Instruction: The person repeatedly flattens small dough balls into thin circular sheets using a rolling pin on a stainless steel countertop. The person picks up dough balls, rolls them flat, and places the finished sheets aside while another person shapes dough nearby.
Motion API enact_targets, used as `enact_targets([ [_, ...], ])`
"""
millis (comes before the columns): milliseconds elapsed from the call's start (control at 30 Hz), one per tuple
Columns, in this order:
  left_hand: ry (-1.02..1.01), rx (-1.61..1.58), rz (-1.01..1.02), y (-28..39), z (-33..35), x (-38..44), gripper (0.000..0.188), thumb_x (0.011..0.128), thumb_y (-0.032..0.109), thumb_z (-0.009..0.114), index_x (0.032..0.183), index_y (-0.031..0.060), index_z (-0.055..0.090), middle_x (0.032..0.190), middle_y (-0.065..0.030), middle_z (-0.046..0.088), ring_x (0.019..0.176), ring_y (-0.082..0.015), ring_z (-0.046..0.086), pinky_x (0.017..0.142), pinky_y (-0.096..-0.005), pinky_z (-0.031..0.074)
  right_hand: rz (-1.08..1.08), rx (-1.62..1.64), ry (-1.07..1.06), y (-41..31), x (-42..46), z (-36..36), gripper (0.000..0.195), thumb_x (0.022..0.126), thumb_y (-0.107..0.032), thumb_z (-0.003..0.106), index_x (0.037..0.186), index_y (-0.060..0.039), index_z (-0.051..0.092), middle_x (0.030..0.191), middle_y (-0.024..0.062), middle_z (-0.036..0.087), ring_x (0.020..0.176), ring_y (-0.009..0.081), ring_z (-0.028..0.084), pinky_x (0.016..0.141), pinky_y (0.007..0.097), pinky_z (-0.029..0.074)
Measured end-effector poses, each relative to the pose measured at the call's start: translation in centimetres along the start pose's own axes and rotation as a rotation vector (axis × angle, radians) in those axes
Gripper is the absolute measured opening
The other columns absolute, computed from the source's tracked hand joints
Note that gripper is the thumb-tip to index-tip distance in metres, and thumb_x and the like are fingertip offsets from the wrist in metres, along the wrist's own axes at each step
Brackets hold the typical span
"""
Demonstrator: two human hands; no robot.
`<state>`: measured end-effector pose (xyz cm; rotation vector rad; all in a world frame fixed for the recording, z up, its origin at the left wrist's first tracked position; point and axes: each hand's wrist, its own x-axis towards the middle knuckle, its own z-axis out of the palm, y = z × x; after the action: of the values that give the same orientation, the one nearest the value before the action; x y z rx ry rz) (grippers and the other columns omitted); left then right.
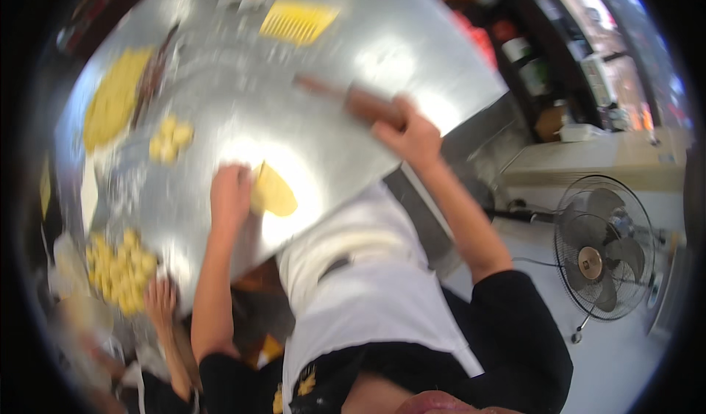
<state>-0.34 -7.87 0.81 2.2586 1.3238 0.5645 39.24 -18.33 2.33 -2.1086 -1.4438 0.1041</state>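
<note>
My left hand [230, 193] is closed at the left edge of a flat, thin piece of yellow dough [274, 192] on the metal worktop [287, 110]; its fingers seem to pinch that edge. A short wooden rolling pin [372, 105] is in my right hand [411, 138], gripped near one end, off to the right and farther from me. The pin is blurred, and its far handle points up and left. A small group of dough pieces [170, 137] rests left of the flat dough.
Many dough pieces [124, 270] lie at the lower left beside a co-worker's hand [160, 298]. A yellow dough sheet [117, 99] and a long dark rod [154, 77] lie farther left. A yellow slotted scraper or tray [299, 21] is at the far side. A standing fan [598, 248] is at right.
</note>
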Motion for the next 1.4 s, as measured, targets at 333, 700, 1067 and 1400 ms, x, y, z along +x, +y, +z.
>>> enact_targets([
  [333, 0.205, 0.193, 0.130, 0.3, -0.3, 3.3, 0.009, 0.086, 0.001, 0.068, 0.095, 0.0009, 0.063, 0.096, -0.0156, 0.063, 0.094, -0.0375, 0.060, 0.083, -0.0462, 0.049, -0.186, -0.053, 0.205, 0.2, 0.5, -1.0, 0.070, 0.070, -0.047, 0.088, 0.129, -0.0161, 0.063, 0.087, 0.0105, 0.073, 0.075, 0.0312, 0.071, 0.068, 0.0412, 0.056],
  [700, 0.273, 0.370, 0.003, -3.1, 3.5, 9.1, 0.065, 0.101, 0.033, 0.062, 0.148, -0.0066, 0.043, 0.151, -0.0314, 0.044, 0.140, -0.0486, 0.041, 0.117, -0.0541, 0.033, -0.104, -0.057, 0.117, -0.1, -0.2, -1.5, 0.069, 0.075, -0.049, 0.085, 0.130, -0.0150, 0.062, 0.092, 0.0118, 0.072, 0.082, 0.0327, 0.071, 0.071, 0.0433, 0.056],
  [1067, 0.130, 0.442, -0.076, 5.7, 4.0, 0.2, 0.082, 0.094, 0.038, 0.067, 0.151, -0.0106, 0.035, 0.159, -0.0308, 0.036, 0.150, -0.0484, 0.029, 0.123, -0.0607, 0.020, -0.151, -0.031, 0.170, 0.0, 0.2, -0.9, 0.067, 0.074, -0.050, 0.085, 0.128, -0.0157, 0.061, 0.087, 0.0110, 0.072, 0.077, 0.0331, 0.070, 0.068, 0.0437, 0.055],
  [1400, 0.178, 0.133, 0.085, 6.4, 3.3, -4.1, 0.043, 0.097, 0.012, 0.057, 0.135, -0.0078, 0.054, 0.145, -0.0286, 0.048, 0.136, -0.0474, 0.043, 0.114, -0.0527, 0.034, -0.183, 0.033, 0.217, -0.1, -0.3, -1.1, 0.064, 0.075, -0.046, 0.085, 0.126, -0.0145, 0.061, 0.090, 0.0115, 0.072, 0.080, 0.0335, 0.071, 0.069, 0.0450, 0.055],
])
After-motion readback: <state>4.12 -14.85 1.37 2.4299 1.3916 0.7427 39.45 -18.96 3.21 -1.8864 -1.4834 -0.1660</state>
